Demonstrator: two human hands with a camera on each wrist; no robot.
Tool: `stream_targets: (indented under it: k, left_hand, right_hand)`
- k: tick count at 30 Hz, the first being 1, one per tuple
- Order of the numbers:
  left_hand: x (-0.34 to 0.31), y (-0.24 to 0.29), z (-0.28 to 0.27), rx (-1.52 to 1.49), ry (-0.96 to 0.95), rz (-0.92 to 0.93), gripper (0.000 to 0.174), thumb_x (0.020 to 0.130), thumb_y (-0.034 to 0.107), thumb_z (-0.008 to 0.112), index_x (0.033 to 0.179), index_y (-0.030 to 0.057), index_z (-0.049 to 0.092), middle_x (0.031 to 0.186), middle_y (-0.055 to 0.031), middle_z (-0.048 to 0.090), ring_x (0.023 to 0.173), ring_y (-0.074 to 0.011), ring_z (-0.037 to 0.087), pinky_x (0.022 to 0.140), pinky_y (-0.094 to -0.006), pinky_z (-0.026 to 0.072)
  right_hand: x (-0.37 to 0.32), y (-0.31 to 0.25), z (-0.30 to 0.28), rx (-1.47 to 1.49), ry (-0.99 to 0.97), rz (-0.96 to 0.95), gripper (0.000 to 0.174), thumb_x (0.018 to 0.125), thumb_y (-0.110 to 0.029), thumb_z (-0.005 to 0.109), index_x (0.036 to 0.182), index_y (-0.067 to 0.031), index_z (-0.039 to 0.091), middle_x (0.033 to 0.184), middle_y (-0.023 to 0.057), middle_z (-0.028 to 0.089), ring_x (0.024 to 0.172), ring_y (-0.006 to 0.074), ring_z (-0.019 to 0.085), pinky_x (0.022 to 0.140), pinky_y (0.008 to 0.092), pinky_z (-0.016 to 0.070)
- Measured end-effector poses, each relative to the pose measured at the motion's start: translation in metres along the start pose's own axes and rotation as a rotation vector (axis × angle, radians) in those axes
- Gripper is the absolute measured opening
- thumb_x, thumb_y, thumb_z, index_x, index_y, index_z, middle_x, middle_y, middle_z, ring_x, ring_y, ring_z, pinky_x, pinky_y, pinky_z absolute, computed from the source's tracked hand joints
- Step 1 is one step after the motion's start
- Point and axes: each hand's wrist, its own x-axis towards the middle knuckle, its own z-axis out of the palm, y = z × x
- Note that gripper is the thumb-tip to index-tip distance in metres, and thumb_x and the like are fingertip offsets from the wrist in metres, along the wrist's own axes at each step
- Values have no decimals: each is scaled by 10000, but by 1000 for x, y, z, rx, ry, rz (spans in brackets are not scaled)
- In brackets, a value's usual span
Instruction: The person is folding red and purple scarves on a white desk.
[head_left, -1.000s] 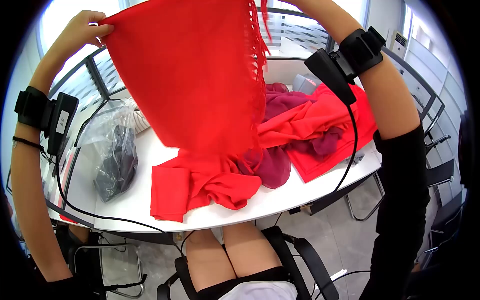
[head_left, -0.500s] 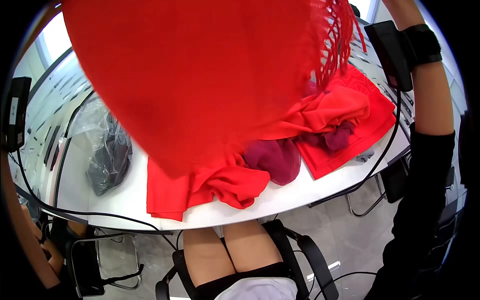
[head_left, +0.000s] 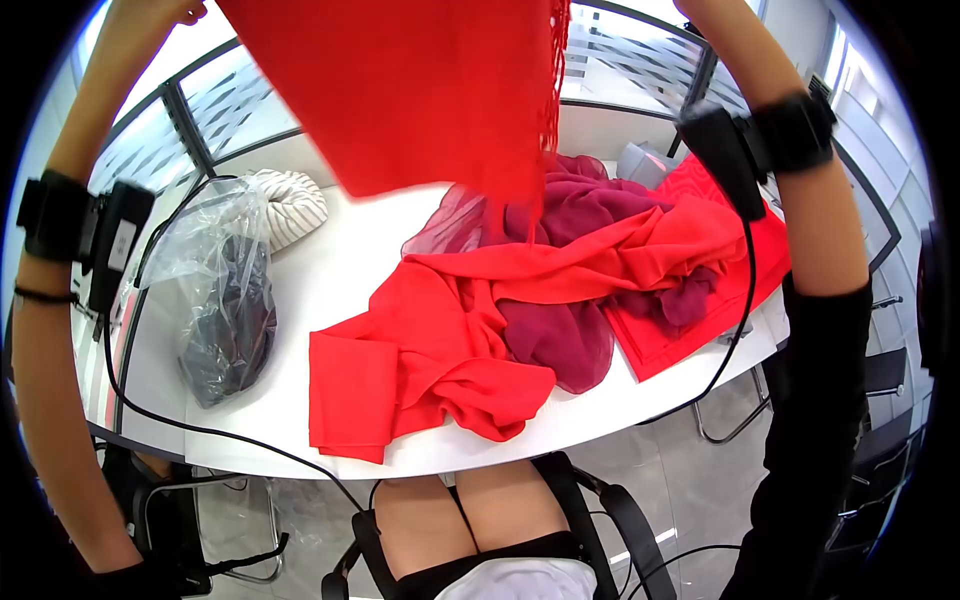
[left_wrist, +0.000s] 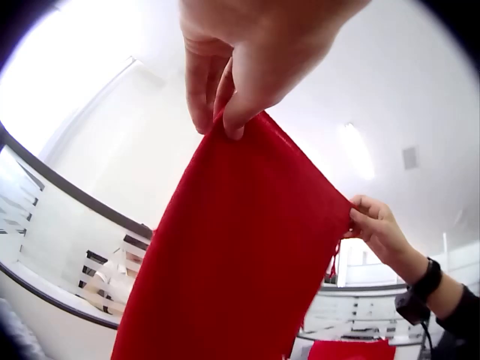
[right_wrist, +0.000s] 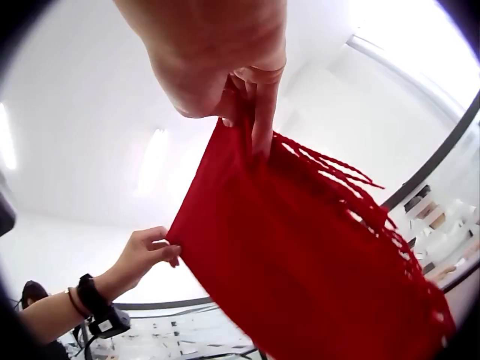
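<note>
Your left hand (left_wrist: 247, 52) pinches one top corner of the red scarf (head_left: 420, 90) between thumb and fingertips, at the top of the left wrist view. Your right hand (right_wrist: 217, 60) pinches the other top corner the same way, on the side where the fringe (head_left: 553, 70) runs down. The scarf hangs spread between them in the upper middle of the head view, above the table (head_left: 300, 290).

Both holds sit on the very corners, so I judge a sharp shake could pull one free and drop that side.

At lower centre a red cloth (head_left: 420, 360) lies heaped near the table's front edge, tangled with a maroon cloth (head_left: 560, 340). The scarf's lower end overlaps that pile in the picture; whether it touches I cannot tell, but the fringe could catch there.

Left of centre sits a plastic bag (head_left: 225, 310) with something dark inside, and beyond it lies a striped roll (head_left: 290, 205).
</note>
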Motion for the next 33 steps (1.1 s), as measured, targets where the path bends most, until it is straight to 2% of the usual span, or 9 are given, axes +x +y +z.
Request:
stream_targets:
  k: [4,6,10,16,21,23,26,29,33]
  left_hand:
    - [-34,-57,28,-46,10,223,163,823,78,591,981,36,593,967,-65,632,857,-151,614,769,-273,498]
    - [-97,-10,33,-81,41,323,215,696,-42,638,890,37,590,850,-78,633,751,-142,622,686,-270,503]
    - [-214,39,32,-199,-439,396,120,690,-10,591,780,27,520,874,-100,574,754,-259,582,646,-350,487]
    - [-281,78,16,-515,-811,548,128,676,83,612,760,32,529,909,-116,584,820,-267,590,701,-343,494]
    - [-261,70,10,-713,-938,214,220,695,74,677,853,13,536,934,-128,590,804,-282,592,717,-324,503]
    - [-239,60,15,-726,-919,-59,198,705,16,662,852,8,530,886,-115,590,753,-236,608,685,-295,499]
    - [-223,35,61,-945,-678,-356,146,797,8,605,883,-6,488,846,-77,571,747,-132,598,651,-246,490]
    - [-199,17,112,-1006,-586,-515,177,856,33,562,974,-8,439,920,-87,558,767,-128,600,618,-239,507]
    - [-189,-9,177,-1002,-667,-631,243,856,30,549,1065,43,426,980,-93,564,791,-139,607,614,-256,529]
  right_hand:
    - [-80,-27,-8,-135,-144,-84,101,810,-40,556,903,-1,565,777,135,619,703,217,632,633,311,497]
    - [-127,-35,-11,-209,-352,-107,121,770,10,568,882,-17,532,831,108,599,739,195,612,646,292,475]
    - [-227,-66,-8,-209,-820,-56,167,709,-12,552,872,-28,517,904,88,569,814,248,585,690,322,472]
    - [-283,-94,-12,2,-960,-84,211,688,-60,575,887,-12,521,953,106,570,920,265,572,782,334,454]
    - [-267,-74,-16,202,-976,209,184,747,-54,597,920,-22,544,919,116,583,862,290,575,761,351,462]
    - [-258,-55,-9,231,-839,375,141,816,-47,567,936,-14,501,774,118,569,751,287,587,653,321,450]
    - [-231,-13,17,213,-716,492,120,864,-71,520,935,-25,436,592,84,432,527,204,439,523,289,352]
    - [-217,46,63,221,-645,517,136,886,-124,522,931,-18,449,741,84,522,710,129,528,655,272,428]
    - [-216,102,111,69,-762,459,185,863,-156,548,956,-5,493,808,163,604,780,274,600,692,351,456]
